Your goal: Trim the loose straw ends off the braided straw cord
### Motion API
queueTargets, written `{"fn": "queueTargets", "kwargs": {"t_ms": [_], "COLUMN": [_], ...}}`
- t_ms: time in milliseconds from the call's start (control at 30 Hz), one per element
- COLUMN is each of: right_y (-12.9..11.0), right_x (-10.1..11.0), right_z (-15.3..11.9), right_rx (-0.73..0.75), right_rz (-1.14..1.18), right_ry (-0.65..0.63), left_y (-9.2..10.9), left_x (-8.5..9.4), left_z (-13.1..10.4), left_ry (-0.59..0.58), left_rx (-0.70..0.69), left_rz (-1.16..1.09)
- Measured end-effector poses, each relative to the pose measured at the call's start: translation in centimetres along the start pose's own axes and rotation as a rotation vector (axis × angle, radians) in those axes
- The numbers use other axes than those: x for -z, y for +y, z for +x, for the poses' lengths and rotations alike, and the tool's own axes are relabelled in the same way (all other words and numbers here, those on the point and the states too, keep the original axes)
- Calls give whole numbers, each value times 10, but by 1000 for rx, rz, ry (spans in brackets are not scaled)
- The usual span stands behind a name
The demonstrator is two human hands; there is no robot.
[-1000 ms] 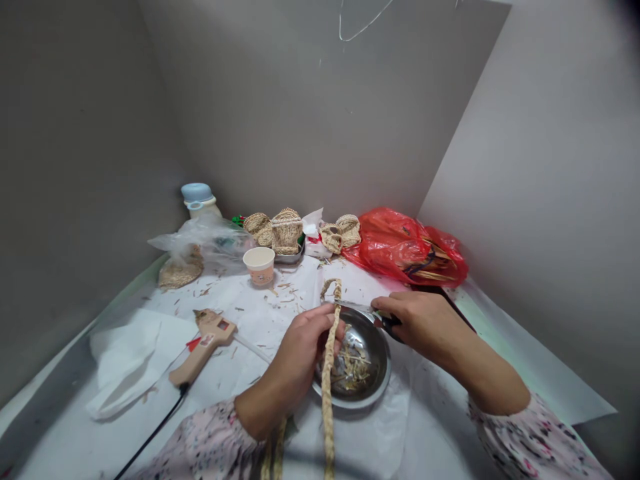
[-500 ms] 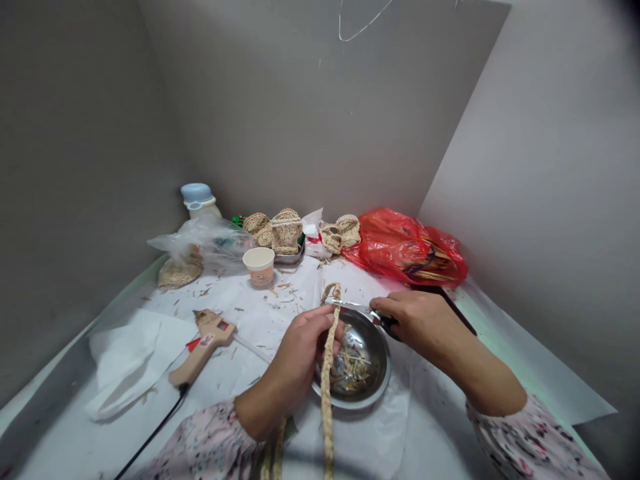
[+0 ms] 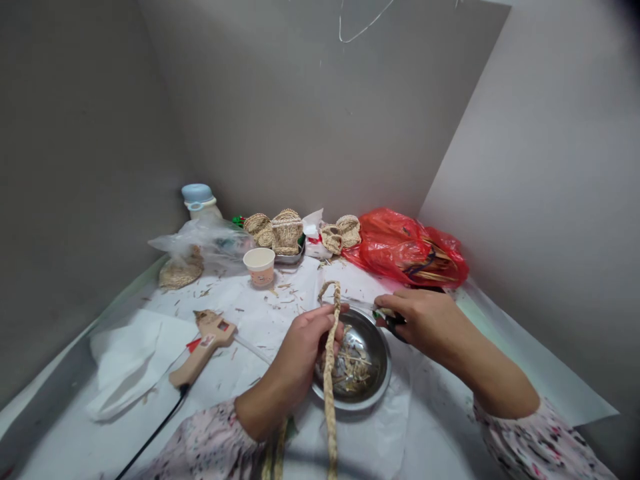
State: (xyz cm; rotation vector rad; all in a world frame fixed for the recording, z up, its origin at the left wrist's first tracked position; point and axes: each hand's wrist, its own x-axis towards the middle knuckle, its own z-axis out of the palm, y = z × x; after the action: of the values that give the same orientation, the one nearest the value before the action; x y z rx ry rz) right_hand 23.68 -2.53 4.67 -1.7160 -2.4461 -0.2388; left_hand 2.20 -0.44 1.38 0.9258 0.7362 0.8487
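Observation:
A long braided straw cord (image 3: 329, 380) runs up from the bottom edge and bends over at its top end. My left hand (image 3: 303, 350) is closed on it, with the cord between thumb and fingers. My right hand (image 3: 420, 317) grips dark-handled scissors (image 3: 393, 320), whose blades point left toward the cord; whether the blades touch it I cannot tell. Beneath both hands stands a steel bowl (image 3: 377, 390) holding straw clippings (image 3: 354, 367).
At left lie a glue gun (image 3: 205, 350) with a black cable and a folded white cloth or paper (image 3: 127, 373). Farther back are a paper cup (image 3: 260, 267), a blue-capped bottle (image 3: 197, 197), a clear bag (image 3: 215, 233), woven straw pieces (image 3: 287, 233) and a red plastic bag (image 3: 390, 240).
My right hand has drawn slightly to the right with the scissors, and the blades have shifted away from the cord's upper part. My left hand keeps its hold in nearly the same place.

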Motion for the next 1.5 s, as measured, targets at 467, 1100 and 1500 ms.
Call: {"fn": "queueTargets", "kwargs": {"t_ms": [467,1100,1500], "right_y": [-8,-4,1], "right_x": [1,0,1], "right_z": [1,1,1], "right_rx": [-21,-46,-31], "right_rz": [94,61,83], "right_ry": [-56,-55,-53], "left_y": [-7,-5,-6], "left_x": [5,2,2], "left_z": [2,2,1], "left_ry": [3,88,99], "left_rx": [-42,-68,-42], "left_rz": [249,358,339]}}
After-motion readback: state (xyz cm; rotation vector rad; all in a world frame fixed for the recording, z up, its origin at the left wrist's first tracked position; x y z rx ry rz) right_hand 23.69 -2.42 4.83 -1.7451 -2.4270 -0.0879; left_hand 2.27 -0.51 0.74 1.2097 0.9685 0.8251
